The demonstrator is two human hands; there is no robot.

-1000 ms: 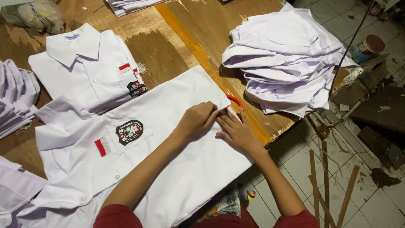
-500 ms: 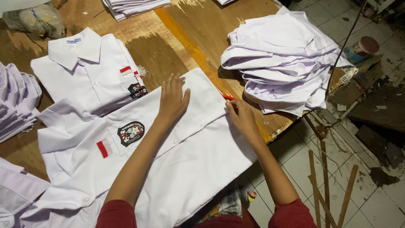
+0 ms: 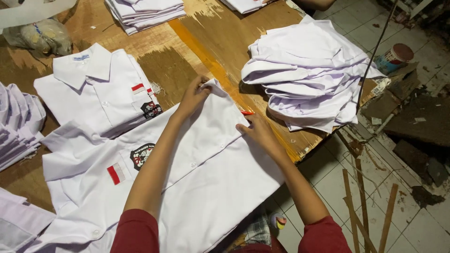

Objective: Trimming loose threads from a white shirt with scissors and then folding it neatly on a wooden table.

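Shirt (image 3: pixel 206 173) flat under both my hands, hem end farthest from me.

My left hand (image 3: pixel 193 97) pinched the far hem corner, fingers closed on the cloth; my right hand (image 3: pixel 257 133) lay spread and pressed on the near hem edge. Its long axis ran from the collar, down by my left elbow, up to the hem at my fingertips. A folded shirt (image 3: pixel 101 91) sat left of my left hand; a pile (image 3: pixel 309 75) sat beyond my right.
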